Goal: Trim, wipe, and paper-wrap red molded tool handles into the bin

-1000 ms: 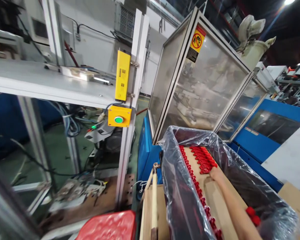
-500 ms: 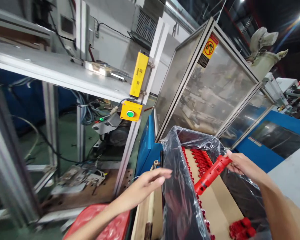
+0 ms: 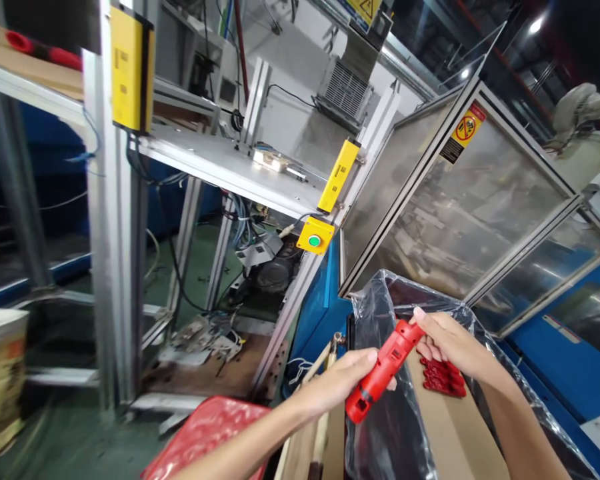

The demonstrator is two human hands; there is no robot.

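Observation:
A red plastic tube-shaped part (image 3: 391, 363), with slots and a dark band near its lower end, is held aslant between my two hands. My right hand (image 3: 443, 337) grips its upper end with thumb and fingers. Around the middle, my left hand (image 3: 357, 373) has its thumb on top and fingertips showing on the far side. Below the part is a box lined with clear plastic film (image 3: 380, 300). Inside it, several red parts (image 3: 443, 377) lie in a row on a brown cardboard sheet (image 3: 445, 427).
Left of the box is a red plastic-covered stool-like object (image 3: 215, 433). Behind stand a metal frame table (image 3: 205, 160), a yellow button box (image 3: 316, 237) and a clear-panelled machine guard (image 3: 480, 200). Red parts (image 3: 45, 50) lie on a surface at the upper left.
My left hand has closed on the red part, which was in my right hand alone. The part has moved left, towards the box's side. The view has turned left.

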